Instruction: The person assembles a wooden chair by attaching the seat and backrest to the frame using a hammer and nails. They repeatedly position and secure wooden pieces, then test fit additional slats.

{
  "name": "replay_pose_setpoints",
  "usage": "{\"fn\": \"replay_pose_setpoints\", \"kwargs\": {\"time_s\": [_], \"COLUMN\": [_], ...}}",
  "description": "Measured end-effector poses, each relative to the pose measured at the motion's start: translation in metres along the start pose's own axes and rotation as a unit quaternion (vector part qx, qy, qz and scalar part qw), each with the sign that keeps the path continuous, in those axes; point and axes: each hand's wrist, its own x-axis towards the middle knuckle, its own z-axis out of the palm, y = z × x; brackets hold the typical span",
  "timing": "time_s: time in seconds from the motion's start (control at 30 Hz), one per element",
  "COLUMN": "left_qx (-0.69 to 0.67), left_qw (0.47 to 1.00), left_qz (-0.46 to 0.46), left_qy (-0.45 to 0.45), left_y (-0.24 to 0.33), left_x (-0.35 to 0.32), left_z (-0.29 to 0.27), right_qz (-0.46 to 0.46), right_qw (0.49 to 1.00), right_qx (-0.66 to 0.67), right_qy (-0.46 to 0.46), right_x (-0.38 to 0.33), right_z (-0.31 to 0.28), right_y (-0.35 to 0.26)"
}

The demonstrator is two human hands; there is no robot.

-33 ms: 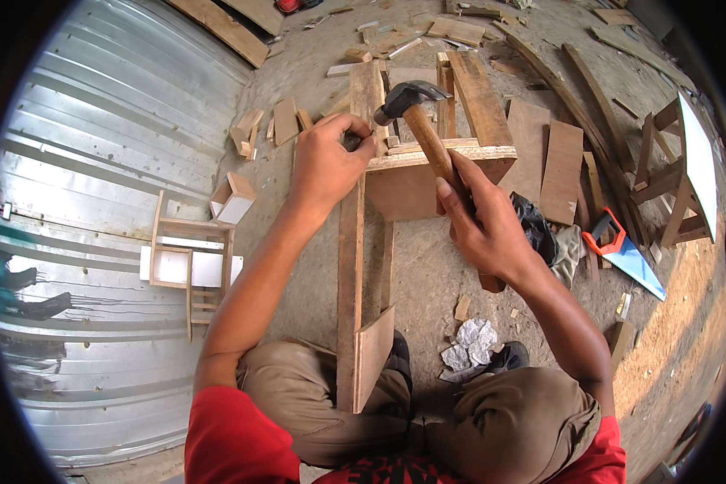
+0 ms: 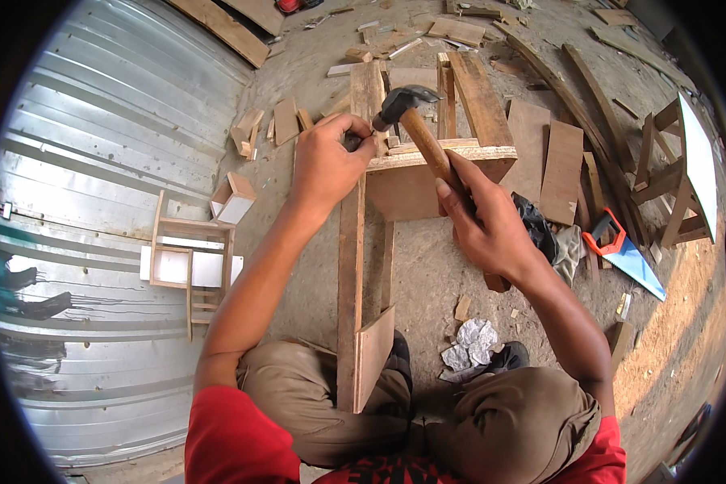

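Note:
My left hand (image 2: 327,161) pinches something small, probably a nail, against the top of a wooden frame (image 2: 351,266) that stands between my knees. The item in the fingers is too small to make out. My right hand (image 2: 484,222) grips the wooden handle of a claw hammer. The hammer's steel head (image 2: 403,103) hangs just right of my left fingertips, above the frame's upper crossboard (image 2: 403,189). A short board (image 2: 375,355) leans on the frame's lower end near my legs.
Corrugated metal sheeting (image 2: 81,202) fills the left side, with a small wooden rack (image 2: 189,258) leaning on it. Loose planks (image 2: 557,153) and offcuts lie on the dirt floor. A handsaw with an orange handle (image 2: 621,250), a wooden stool (image 2: 669,177) and crumpled paper (image 2: 468,343) lie to the right.

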Motion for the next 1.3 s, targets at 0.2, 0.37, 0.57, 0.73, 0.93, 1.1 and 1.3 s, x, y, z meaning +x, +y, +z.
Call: {"fn": "replay_pose_setpoints", "kwargs": {"time_s": [0.2, 0.37, 0.57, 0.73, 0.93, 1.1, 1.3], "left_qx": [0.002, 0.005, 0.012, -0.115, -0.196, -0.280, -0.314], "left_qw": [1.000, 1.000, 0.999, 0.992, 0.975, 0.920, 0.909], "left_qz": [0.004, 0.019, 0.037, -0.032, -0.100, -0.270, -0.263], "left_qy": [0.004, 0.008, 0.010, -0.028, -0.032, -0.057, -0.070], "left_y": [0.002, -0.001, -0.004, -0.013, -0.040, -0.029, -0.017], "left_x": [0.000, 0.001, 0.000, -0.001, -0.005, -0.007, -0.008], "left_z": [0.000, 0.000, 0.001, 0.005, 0.016, 0.018, 0.011], "right_qz": [-0.049, -0.036, -0.049, -0.037, -0.014, -0.024, -0.021], "right_qw": [0.997, 0.998, 0.998, 0.999, 1.000, 0.998, 0.999], "right_qx": [-0.060, -0.032, -0.034, 0.001, 0.005, 0.010, -0.019], "right_qy": [0.004, 0.026, 0.031, 0.040, -0.016, 0.050, 0.018], "right_x": [-0.001, 0.000, -0.001, -0.008, -0.012, -0.005, -0.003], "right_z": [-0.005, -0.005, -0.006, -0.002, 0.007, 0.001, 0.001], "right_y": [-0.004, -0.006, -0.003, 0.009, 0.009, 0.001, 0.005]}}
